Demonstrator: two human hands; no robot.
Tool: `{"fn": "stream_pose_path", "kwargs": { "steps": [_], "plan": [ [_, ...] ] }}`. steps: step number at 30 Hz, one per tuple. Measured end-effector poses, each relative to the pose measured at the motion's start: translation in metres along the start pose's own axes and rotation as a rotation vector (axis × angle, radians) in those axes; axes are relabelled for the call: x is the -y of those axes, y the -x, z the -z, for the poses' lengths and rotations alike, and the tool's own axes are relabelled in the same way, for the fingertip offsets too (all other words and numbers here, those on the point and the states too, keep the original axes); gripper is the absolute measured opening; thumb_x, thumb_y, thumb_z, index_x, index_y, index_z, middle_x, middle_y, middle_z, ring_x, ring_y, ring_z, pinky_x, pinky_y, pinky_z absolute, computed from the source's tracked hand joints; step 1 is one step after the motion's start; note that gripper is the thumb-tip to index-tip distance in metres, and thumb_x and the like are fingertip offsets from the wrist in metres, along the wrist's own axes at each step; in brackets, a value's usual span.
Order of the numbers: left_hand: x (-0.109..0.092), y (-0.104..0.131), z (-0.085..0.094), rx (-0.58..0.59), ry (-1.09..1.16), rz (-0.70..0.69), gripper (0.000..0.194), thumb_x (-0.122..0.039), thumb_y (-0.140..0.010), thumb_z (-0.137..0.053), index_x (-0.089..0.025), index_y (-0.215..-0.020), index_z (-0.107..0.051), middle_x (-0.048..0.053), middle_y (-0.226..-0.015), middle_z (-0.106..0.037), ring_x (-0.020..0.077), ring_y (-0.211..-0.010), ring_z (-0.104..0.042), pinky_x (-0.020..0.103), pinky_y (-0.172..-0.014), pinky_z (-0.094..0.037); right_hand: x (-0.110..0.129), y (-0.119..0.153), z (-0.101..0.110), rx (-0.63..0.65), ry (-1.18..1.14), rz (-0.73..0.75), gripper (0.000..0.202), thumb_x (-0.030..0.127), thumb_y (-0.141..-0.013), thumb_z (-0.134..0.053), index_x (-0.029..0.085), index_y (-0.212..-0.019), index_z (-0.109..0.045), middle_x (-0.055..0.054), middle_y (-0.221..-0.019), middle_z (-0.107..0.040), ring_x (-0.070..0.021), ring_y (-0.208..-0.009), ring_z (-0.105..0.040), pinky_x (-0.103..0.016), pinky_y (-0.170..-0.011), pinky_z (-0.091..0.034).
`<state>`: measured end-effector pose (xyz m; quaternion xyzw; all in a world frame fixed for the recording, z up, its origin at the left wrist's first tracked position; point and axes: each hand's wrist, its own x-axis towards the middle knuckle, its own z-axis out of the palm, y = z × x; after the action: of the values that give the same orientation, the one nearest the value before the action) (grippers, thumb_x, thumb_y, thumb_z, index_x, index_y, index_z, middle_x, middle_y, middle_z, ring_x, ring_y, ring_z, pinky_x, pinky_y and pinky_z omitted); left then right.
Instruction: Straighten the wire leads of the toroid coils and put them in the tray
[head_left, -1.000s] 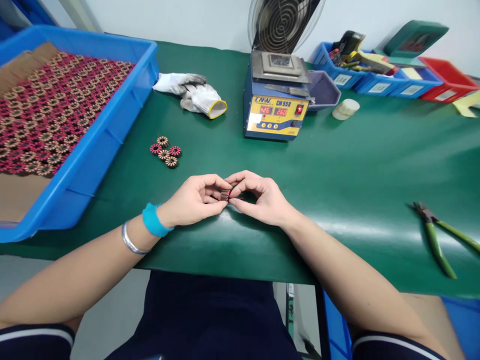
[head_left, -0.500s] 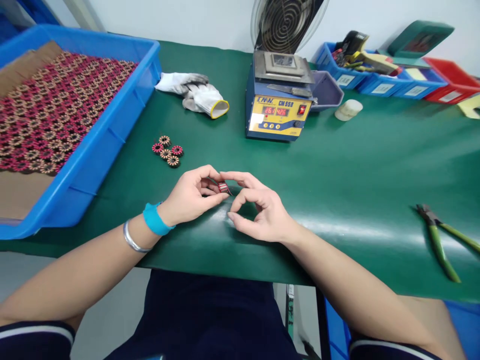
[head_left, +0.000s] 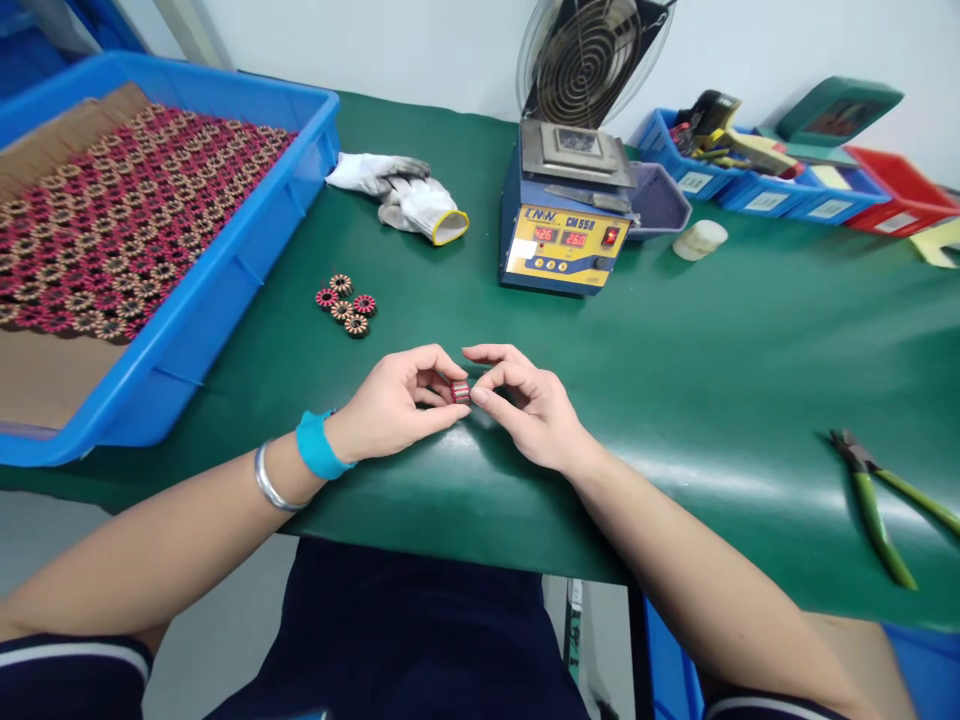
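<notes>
Between the thumb and index finger of my left hand (head_left: 405,400) is a small red wound coil (head_left: 460,391), seen from its side. My right hand (head_left: 529,405) is at the coil's right side, its thumb and a finger pinched together close to it. Whatever is between those fingertips is too small to make out. Several similar coils (head_left: 342,311), some red and some copper-coloured, lie in a small group on the green table (head_left: 675,380), up and left of my hands.
A large blue tray (head_left: 247,260) of coils stands at left. Gloves (head_left: 409,195) lie behind the loose coils. A solder pot unit (head_left: 559,245) with a fan (head_left: 585,65), small bins (head_left: 690,165), a white jar (head_left: 700,240) and green-handled cutters (head_left: 870,500) are around.
My right thumb has moved up to the coil, and its fingers have drawn closer together. My left hand still holds the coil. The whole view has shifted slightly.
</notes>
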<state>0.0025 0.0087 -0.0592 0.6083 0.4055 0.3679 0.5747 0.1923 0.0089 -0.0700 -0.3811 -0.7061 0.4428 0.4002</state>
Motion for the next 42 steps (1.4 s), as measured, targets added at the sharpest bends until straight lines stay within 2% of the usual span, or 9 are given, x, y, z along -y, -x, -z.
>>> {"fn": "stream_pose_path", "kwargs": {
  "steps": [18, 30, 33, 36, 38, 40, 42],
  "plan": [
    [0.001, 0.002, 0.001, 0.028, -0.01, -0.01, 0.022, -0.021, -0.071, -0.074, -0.013, -0.086, -0.059, 0.003, -0.084, -0.064, 0.0133, -0.076, -0.066, 0.027, -0.075, -0.058, 0.0, -0.001, 0.002, 0.033, -0.146, -0.092, 0.032, 0.047, -0.082, -0.067, 0.018, -0.07, -0.062, -0.011, -0.115, -0.063, -0.0246, -0.113, -0.059, -0.043, -0.096, -0.045],
    [0.0, 0.002, 0.0, 0.04, 0.003, -0.027, 0.02, -0.019, -0.073, -0.073, -0.013, -0.087, -0.059, 0.002, -0.083, -0.063, 0.0124, -0.076, -0.065, 0.027, -0.075, -0.057, 0.002, -0.001, 0.003, 0.036, -0.161, -0.095, 0.03, 0.044, -0.081, -0.068, 0.018, -0.069, -0.062, -0.011, -0.112, -0.064, -0.0243, -0.109, -0.06, -0.041, -0.092, -0.046],
    [-0.001, 0.003, 0.001, 0.04, 0.004, -0.019, 0.021, -0.018, -0.073, -0.073, -0.014, -0.088, -0.059, 0.001, -0.083, -0.063, 0.0113, -0.073, -0.064, 0.026, -0.072, -0.056, 0.001, -0.003, 0.007, -0.005, -0.185, -0.116, 0.025, 0.037, -0.076, -0.072, 0.018, -0.064, -0.062, -0.01, -0.109, -0.066, -0.0232, -0.105, -0.062, -0.041, -0.091, -0.047],
    [-0.003, 0.004, 0.003, 0.047, 0.058, 0.011, 0.023, -0.016, -0.073, -0.072, -0.015, -0.092, -0.059, 0.001, -0.084, -0.063, 0.0103, -0.072, -0.063, 0.022, -0.066, -0.055, -0.001, -0.006, 0.012, -0.13, -0.291, -0.147, 0.029, 0.031, -0.07, -0.074, 0.019, -0.052, -0.055, -0.007, -0.098, -0.07, -0.0221, -0.097, -0.063, -0.039, -0.089, -0.048],
    [-0.003, 0.005, 0.005, 0.06, 0.107, 0.006, 0.024, -0.013, -0.074, -0.071, -0.016, -0.095, -0.059, 0.001, -0.084, -0.063, 0.0106, -0.077, -0.063, 0.021, -0.069, -0.054, -0.002, -0.007, 0.015, -0.188, -0.382, -0.164, 0.028, 0.031, -0.068, -0.072, 0.019, -0.05, -0.054, -0.005, -0.092, -0.071, -0.0221, -0.096, -0.064, -0.039, -0.088, -0.05],
    [-0.004, 0.004, 0.005, 0.085, 0.135, -0.019, 0.024, -0.012, -0.075, -0.07, -0.016, -0.096, -0.06, 0.001, -0.086, -0.063, 0.0115, -0.082, -0.064, 0.022, -0.074, -0.054, -0.002, -0.008, 0.015, -0.162, -0.413, -0.167, 0.021, 0.032, -0.069, -0.071, 0.019, -0.056, -0.059, -0.005, -0.093, -0.071, -0.0216, -0.095, -0.064, -0.039, -0.087, -0.05],
    [-0.006, 0.004, 0.005, 0.108, 0.131, -0.046, 0.021, -0.013, -0.077, -0.069, -0.016, -0.096, -0.061, 0.003, -0.088, -0.064, 0.0126, -0.086, -0.063, 0.023, -0.076, -0.054, -0.001, -0.007, 0.013, -0.071, -0.381, -0.149, 0.015, 0.031, -0.069, -0.072, 0.019, -0.066, -0.065, -0.006, -0.098, -0.07, -0.0203, -0.094, -0.064, -0.037, -0.085, -0.052]
  ]
}}
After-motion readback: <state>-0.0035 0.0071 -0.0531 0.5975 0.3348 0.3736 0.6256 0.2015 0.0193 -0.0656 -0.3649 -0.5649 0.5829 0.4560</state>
